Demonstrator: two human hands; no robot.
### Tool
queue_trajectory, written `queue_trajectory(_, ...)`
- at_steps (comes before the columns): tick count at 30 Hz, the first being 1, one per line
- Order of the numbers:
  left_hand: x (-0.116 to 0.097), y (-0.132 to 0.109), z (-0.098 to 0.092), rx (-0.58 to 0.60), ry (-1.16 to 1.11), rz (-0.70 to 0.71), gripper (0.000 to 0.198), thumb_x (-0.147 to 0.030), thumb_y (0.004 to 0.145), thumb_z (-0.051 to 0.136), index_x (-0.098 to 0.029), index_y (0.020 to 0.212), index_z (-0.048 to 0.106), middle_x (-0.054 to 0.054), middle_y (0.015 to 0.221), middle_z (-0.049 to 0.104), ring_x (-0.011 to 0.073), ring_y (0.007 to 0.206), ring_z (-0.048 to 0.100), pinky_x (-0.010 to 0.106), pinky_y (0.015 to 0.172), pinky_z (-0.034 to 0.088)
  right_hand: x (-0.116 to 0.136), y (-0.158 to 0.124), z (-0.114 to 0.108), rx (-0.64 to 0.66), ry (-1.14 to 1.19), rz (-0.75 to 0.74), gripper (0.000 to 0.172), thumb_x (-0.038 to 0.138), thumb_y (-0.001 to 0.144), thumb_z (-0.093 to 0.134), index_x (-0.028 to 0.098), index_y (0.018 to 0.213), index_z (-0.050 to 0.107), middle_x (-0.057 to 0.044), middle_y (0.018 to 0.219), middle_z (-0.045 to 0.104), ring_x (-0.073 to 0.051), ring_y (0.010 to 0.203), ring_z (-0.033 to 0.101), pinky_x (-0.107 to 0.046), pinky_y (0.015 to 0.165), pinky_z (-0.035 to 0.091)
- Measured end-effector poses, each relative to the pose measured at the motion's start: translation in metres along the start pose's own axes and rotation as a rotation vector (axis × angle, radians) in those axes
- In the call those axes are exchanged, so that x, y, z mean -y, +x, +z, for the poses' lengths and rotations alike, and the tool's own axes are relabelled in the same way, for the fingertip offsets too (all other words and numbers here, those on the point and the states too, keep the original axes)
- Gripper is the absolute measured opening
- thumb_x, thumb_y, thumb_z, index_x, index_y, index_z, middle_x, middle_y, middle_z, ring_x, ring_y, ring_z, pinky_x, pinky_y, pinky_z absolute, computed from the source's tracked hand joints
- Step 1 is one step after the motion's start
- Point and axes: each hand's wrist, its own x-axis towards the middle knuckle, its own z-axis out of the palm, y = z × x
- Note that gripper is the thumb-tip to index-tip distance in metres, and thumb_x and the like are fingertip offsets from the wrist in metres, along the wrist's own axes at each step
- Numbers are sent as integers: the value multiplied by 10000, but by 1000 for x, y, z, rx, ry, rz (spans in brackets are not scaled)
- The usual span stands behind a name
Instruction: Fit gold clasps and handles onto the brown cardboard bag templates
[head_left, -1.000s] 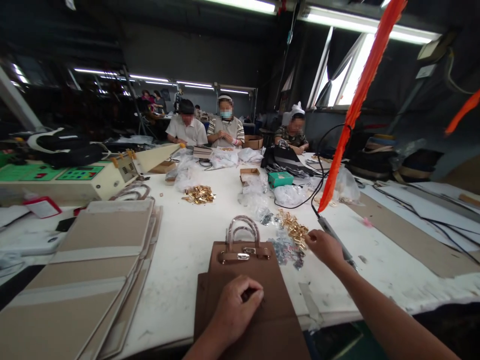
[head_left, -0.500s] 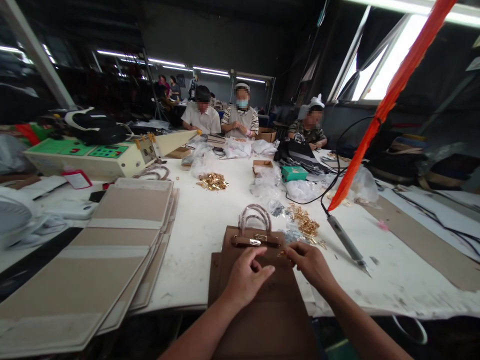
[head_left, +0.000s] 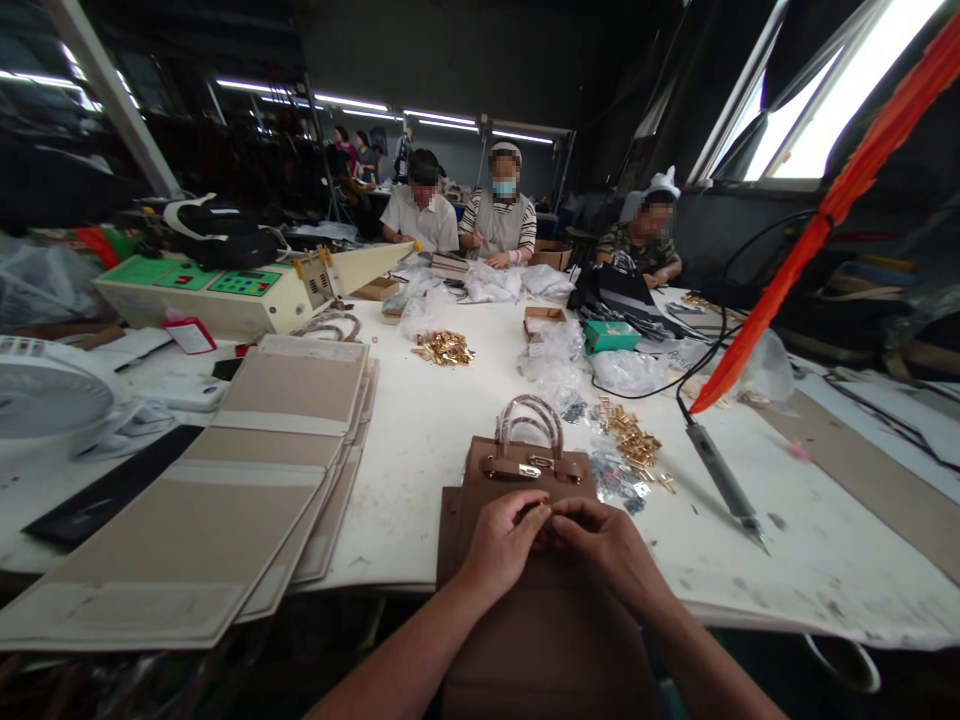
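Note:
A brown handbag (head_left: pixel 480 490) with plastic-wrapped handles (head_left: pixel 531 405) lies in front of me on the white table. Two short straps with shiny metal plates (head_left: pixel 529 470) cross its upper part. Over the bag, my left hand (head_left: pixel 502 545) and my right hand (head_left: pixel 615 550) meet at the fingertips, both closed in a pinch. A small gold metal fitting (head_left: pixel 547 501) barely shows between them; the fingers hide most of it. Gold fittings (head_left: pixel 631 437) are heaped just beyond my right hand, beside flat silver-grey metal pieces (head_left: pixel 619 478).
Stacked beige panels (head_left: pixel 274 480) cover the left side. A corded grey pen-like tool (head_left: pixel 724 483) hangs at right beneath an orange-wrapped cord (head_left: pixel 795 270). Farther back are another gold pile (head_left: pixel 446 348), plastic bags, a green box (head_left: pixel 611 336) and a control-panel machine (head_left: pixel 247 300). Several people sit across the table.
My right hand has moved in to my left with the small gold fitting. My left hand, open before, has closed its fingers. The whole view has shifted a little.

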Motion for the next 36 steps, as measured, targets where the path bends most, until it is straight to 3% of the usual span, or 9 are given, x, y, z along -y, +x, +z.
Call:
queue_trajectory(4, -3, 2, -3, 40, -39, -24, 468, -491, 883, 648, -135, 1180, 712, 68, 876, 763, 174, 678, 702, 269, 622, 580, 0, 2, 1, -37, -7, -46, 310, 489, 855, 708, 191, 915, 766, -26, 763, 724, -191, 699, 645, -271, 639, 499)
queue_trajectory(10, -4, 3, -6, 53, -91, -7, 476, -487, 917, 610, -126, 1218, 686, 28, 705, 700, 126, 561, 629, 239, 569, 533, 4, 3, -2, -110, 106, -20, 458, 567, 791, 774, 176, 1022, 722, -36, 787, 713, -197, 692, 642, -289, 633, 518)
queue_trajectory(19, -2, 4, -5, 47, -127, 47, 382, -444, 924, 623, -133, 1133, 695, 50, 866, 688, 121, 608, 629, 250, 577, 562, 2, 15, 1, 31, 57, -31, 429, 583, 891, 667, 159, 903, 734, -37, 746, 700, -179, 687, 625, -275, 638, 485)
queue_trajectory(26, 5, 1, -1, -1, -57, 99, 295, -402, 930, 618, -156, 1068, 707, 55, 939, 679, 123, 636, 623, 249, 581, 560, -3, 18, 10, -33, 21, -60, 456, 618, 913, 622, 178, 808, 678, -35, 733, 697, -212, 704, 671, -297, 657, 516)
queue_trajectory(28, 4, 1, 0, -19, -61, 98, 295, -401, 923, 629, -157, 1068, 711, 59, 943, 690, 125, 637, 624, 250, 584, 560, -3, 17, 11, -19, 74, -37, 475, 640, 902, 627, 174, 835, 693, -46, 747, 711, -226, 715, 686, -311, 668, 527)
queue_trajectory(33, -3, 4, -1, -57, -165, 3, 401, -448, 866, 688, -132, 1113, 700, 55, 809, 719, 146, 608, 636, 270, 579, 567, -2, 13, 16, 46, 248, -79, 474, 587, 888, 698, 185, 1138, 715, -44, 828, 735, -215, 763, 684, -318, 723, 540)
queue_trajectory(36, -6, 5, -3, -52, -151, -25, 410, -474, 857, 678, -145, 1103, 690, 77, 868, 737, 188, 656, 673, 300, 561, 573, -4, 15, 20, 23, 286, -111, 419, 530, 873, 743, 189, 1117, 736, -36, 821, 728, -207, 751, 666, -321, 731, 542)
